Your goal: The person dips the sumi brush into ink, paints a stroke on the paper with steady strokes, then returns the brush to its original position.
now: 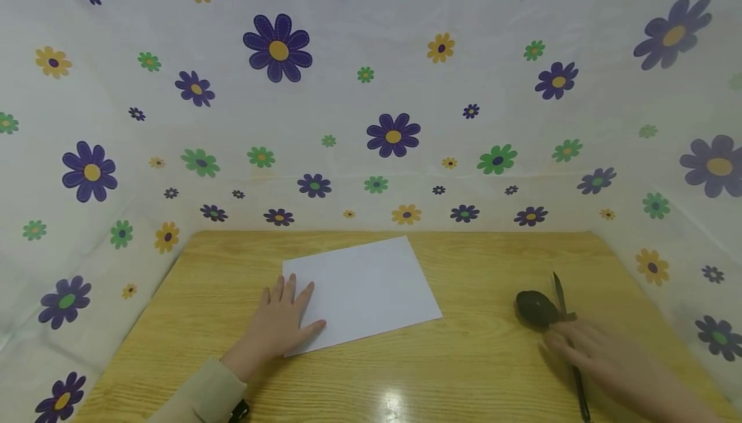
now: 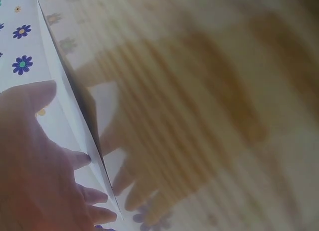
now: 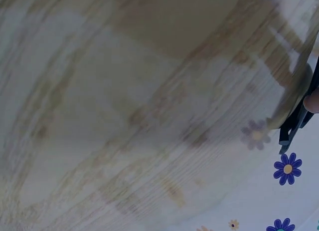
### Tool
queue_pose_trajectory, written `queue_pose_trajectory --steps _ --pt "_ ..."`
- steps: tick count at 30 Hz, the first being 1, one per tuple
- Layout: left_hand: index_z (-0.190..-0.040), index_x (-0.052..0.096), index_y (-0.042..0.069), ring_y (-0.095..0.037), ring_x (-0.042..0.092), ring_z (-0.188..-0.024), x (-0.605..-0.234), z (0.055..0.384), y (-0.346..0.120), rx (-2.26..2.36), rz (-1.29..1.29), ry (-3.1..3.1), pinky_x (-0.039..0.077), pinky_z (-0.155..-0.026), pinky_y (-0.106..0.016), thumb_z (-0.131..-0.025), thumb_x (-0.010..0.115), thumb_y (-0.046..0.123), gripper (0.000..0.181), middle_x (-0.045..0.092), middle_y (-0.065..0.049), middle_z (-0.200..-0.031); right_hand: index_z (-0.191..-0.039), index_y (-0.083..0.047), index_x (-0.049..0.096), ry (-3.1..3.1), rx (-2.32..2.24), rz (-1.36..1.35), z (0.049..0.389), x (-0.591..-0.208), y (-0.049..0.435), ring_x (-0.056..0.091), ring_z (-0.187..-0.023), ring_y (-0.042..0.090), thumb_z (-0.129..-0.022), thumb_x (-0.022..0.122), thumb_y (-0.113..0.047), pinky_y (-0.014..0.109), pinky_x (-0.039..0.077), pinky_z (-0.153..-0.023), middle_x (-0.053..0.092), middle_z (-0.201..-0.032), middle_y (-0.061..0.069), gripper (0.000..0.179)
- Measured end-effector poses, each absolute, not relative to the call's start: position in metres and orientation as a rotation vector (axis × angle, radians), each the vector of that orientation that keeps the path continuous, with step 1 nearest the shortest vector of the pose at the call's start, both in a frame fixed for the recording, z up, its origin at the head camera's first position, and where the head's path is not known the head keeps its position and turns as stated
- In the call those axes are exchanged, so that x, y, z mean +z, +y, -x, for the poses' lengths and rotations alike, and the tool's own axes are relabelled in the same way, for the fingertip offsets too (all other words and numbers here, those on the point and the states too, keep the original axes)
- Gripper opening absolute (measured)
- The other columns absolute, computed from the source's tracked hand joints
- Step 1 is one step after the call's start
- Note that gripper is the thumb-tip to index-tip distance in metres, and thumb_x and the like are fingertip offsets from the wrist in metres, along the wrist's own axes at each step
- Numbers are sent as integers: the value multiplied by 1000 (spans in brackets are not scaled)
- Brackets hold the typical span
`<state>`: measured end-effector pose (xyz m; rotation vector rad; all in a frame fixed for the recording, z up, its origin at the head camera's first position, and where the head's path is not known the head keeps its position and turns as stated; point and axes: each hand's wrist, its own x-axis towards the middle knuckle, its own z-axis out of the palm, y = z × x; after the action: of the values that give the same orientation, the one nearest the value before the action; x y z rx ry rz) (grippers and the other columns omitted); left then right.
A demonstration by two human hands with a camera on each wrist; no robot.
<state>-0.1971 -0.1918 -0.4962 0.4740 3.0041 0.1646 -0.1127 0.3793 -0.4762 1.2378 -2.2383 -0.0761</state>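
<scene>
My left hand (image 1: 278, 320) lies with spread fingers on the left edge of a blank white sheet of paper (image 1: 368, 291). In the left wrist view the same hand (image 2: 45, 156) rests on the paper (image 2: 75, 111), seen nearly edge-on. Over on the right, my blurred right hand (image 1: 603, 352) is over a slim black object with a pointed tip (image 1: 558, 289), like a knife. A dark oval thing (image 1: 536, 310) sits beside the tip; its kind is unclear. One fingertip (image 3: 312, 101) shows against the black object (image 3: 294, 123) in the right wrist view. Whether the fingers grip it is hidden.
The wooden table (image 1: 475, 378) has a glossy, reflecting top. A white sheet with printed flowers (image 1: 330, 101) hangs behind it and along both sides. A small black item (image 1: 239, 411) shows below the left sleeve (image 1: 203, 391).
</scene>
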Motion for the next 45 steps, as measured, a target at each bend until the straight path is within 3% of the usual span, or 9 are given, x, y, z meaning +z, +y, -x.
queue_pose_trajectory --steps 17,21,23,24,29,41,45 --pt "-164 39 8 -58 26 -157 -498 197 -187 200 -554 2954 25 -123 -77 -99 59 61 87 29 -35 -169 -112 -10 69 -2200 -104 -1313 119 -492 385 62 -100 24 -119 10 -24 21 4 -134 72 -111 7 61" --pt "-165 38 8 -57 25 -157 -499 199 -183 207 -575 2941 25 -125 -76 -99 59 60 87 27 -34 -170 -105 -14 70 -2208 -163 -1298 119 -493 385 64 -96 20 -118 8 -20 26 33 -116 72 -107 3 64" --pt "-165 38 9 -56 25 -158 -499 201 -180 194 -581 2938 24 -126 -74 -99 59 61 87 26 -33 -171 -104 -15 70 -2209 -188 -1292 119 -493 384 65 -95 20 -118 8 -21 31 39 -101 72 -106 2 64" --pt "-165 38 9 -56 25 -158 -498 201 -179 198 -586 2935 25 -126 -74 -99 59 61 87 26 -33 -171 -103 -16 70 -2200 -196 -1291 119 -493 384 64 -94 19 -118 8 -20 33 41 -93 71 -105 1 64" --pt "-164 39 9 -56 26 -158 -494 200 -173 193 -614 2938 26 -126 -73 -98 60 60 87 27 -33 -170 -99 -16 68 -2165 -175 -1296 120 -494 382 60 -91 16 -118 9 -15 34 43 -87 68 -101 -2 62" --pt "-165 38 11 -53 25 -159 -495 202 -162 178 -649 2926 25 -128 -69 -98 60 62 87 26 -31 -172 -96 -15 69 -2176 -222 -1295 118 -492 381 60 -86 16 -117 8 -14 34 46 -82 67 -95 -3 65" --pt "-165 38 12 -50 25 -161 -495 203 -158 185 -666 2921 25 -129 -68 -98 60 62 86 25 -30 -172 -98 -17 68 -2190 -211 -1297 117 -490 381 58 -88 15 -115 8 -13 33 44 -88 66 -97 -4 63"
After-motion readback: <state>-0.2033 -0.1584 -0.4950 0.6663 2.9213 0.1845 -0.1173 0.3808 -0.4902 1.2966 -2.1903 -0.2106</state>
